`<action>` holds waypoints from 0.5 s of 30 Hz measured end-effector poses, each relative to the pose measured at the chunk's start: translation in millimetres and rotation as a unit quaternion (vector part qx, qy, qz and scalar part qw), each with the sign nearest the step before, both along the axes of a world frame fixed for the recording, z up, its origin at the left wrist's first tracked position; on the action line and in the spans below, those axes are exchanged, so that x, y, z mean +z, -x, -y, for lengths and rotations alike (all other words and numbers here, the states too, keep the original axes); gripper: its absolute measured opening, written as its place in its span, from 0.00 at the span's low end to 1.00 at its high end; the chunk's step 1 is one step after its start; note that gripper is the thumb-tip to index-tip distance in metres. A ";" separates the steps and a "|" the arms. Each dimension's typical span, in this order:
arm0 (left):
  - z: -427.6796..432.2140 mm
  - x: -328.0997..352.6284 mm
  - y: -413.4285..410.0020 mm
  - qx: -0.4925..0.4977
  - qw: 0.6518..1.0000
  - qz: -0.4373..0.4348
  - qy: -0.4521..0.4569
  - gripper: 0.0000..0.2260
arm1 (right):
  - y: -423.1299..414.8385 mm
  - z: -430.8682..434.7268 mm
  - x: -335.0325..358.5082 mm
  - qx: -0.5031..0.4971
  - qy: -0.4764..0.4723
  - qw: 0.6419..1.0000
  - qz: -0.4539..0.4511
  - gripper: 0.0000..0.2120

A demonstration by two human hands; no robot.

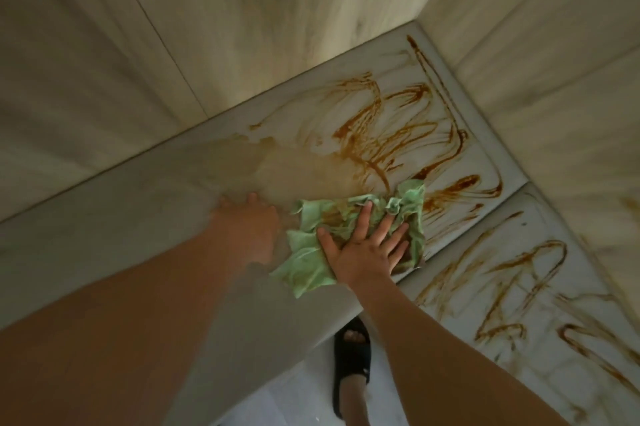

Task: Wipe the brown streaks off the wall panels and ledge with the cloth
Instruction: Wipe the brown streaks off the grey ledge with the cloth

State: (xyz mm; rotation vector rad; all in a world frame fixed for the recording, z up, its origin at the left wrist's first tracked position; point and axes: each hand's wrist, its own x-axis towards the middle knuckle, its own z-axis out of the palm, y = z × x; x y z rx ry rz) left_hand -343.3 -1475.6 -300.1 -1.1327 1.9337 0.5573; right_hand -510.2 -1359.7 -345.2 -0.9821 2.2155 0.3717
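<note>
Green cloth [311, 266], all crumpled and stained brown in the middle, is lying on the ledge [121, 218] near its front edge, right up against the joint between the two ledge tiles. The right hand [363, 252] is flat on top of it, fingers spread wide and straight, palm pressing the cloth down, not gripping it. The left hand [249, 221] is just beside the cloth on its left, resting on the bare ledge. It's blurry, but the fingers look stretched forward and it isn't holding anything. Between that hand and the back wall there's a pale smeary patch [287, 169], kind of a thin tan film. Past the cloth, toward the far corner, the brown streaks [391, 135] are thick loopy scribbles, with one long line running along the right edge of that tile. The nearer tile [568, 349], on the right side of the joint, is covered in the same scribbles. The wall panels [207, 27] behind are pale with a wood-like grain, and there's a faint brown smudge on the right-hand wall. Down below the ledge's front edge you can see a foot in a black sandal [351, 366] on a light floor [287, 401].
</note>
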 end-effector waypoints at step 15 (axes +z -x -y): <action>18.8 -37.0 81.5 0.194 0.979 -0.036 0.054 0.67 | 197.4 43.4 9.1 0.075 0.004 0.995 -0.063 0.52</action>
